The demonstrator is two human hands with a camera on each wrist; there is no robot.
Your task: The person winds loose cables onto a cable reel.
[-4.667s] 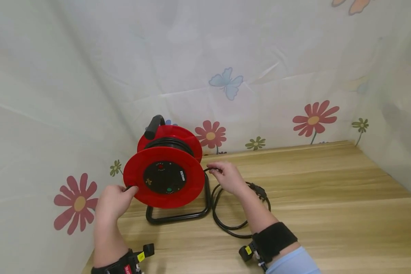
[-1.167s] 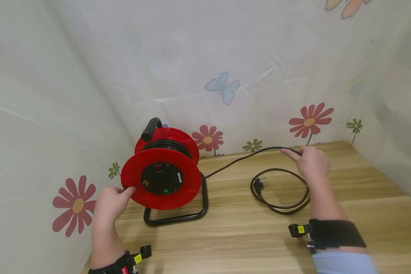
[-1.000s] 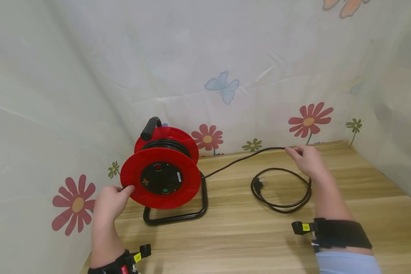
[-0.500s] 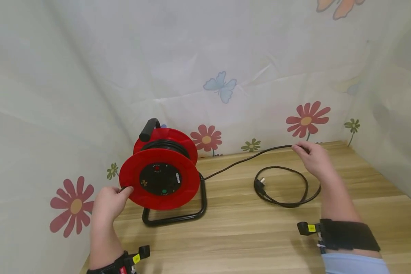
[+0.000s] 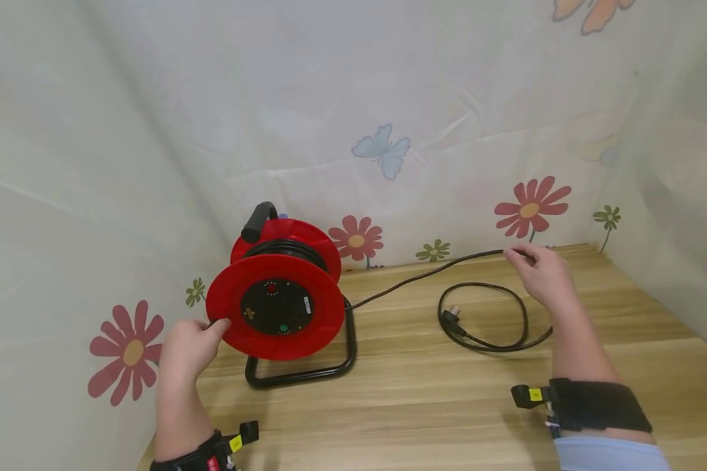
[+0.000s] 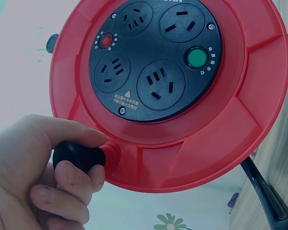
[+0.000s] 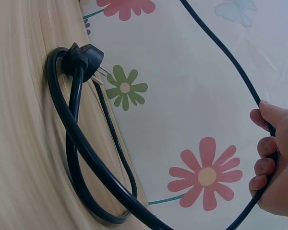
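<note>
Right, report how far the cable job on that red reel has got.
Done: a length of black cable is off the red reel, and its plug lies in a loose loop on the table. In hand: the right hand grips the cable, raised off the wood; the left hand holds the crank knob. Left: many turns remain wound on the drum.

My head camera looks forward and down from mid-distance over the wooden table (image 5: 424, 405). The left wrist camera sits close, facing up at the round red plastic cable reel (image 6: 182, 96) — shared with the head view (image 5: 275, 306). The right wrist camera looks low along the table at the black rubber cable (image 7: 86, 153), also in the head view (image 5: 495, 343).
</note>
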